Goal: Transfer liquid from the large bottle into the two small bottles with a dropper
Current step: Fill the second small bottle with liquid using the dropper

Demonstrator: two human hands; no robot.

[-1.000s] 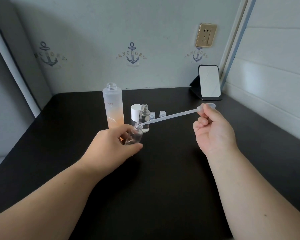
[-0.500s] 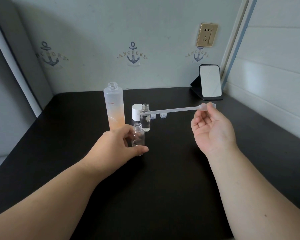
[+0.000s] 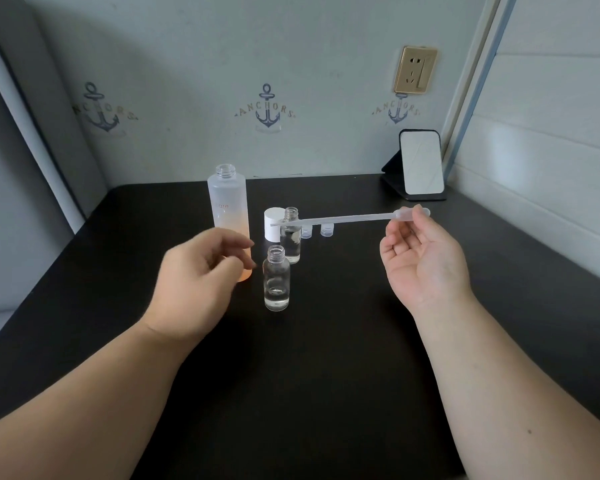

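the right hand, right of centre in the frame, pinches the bulb of a clear dropper between thumb and forefinger, palm turned up and the other fingers loosely curled. the dropper lies almost level, its tip reaching left across the neck of the rear small bottle. the left hand, left of centre, holds nothing; its fingers are half curled and slightly blurred, hanging just beside the front small bottle without touching it. both forearms come in from the lower corners of the frame, bare to the edge.

the front small bottle stands upright and uncapped at the centre of the black table, a shallow layer of clear liquid in its base. the rear small bottle stands just behind it, also open, with some liquid inside. the large bottle, frosted above and orange below, stands open at centre left, partly hidden by the left hand's fingers. a white cap sits beside the rear bottle, and two small clear caps sit to its right.

a mirror on a stand rests at the table's upper right corner, near the wall. open tabletop stretches across the lower middle of the frame, between the two forearms.
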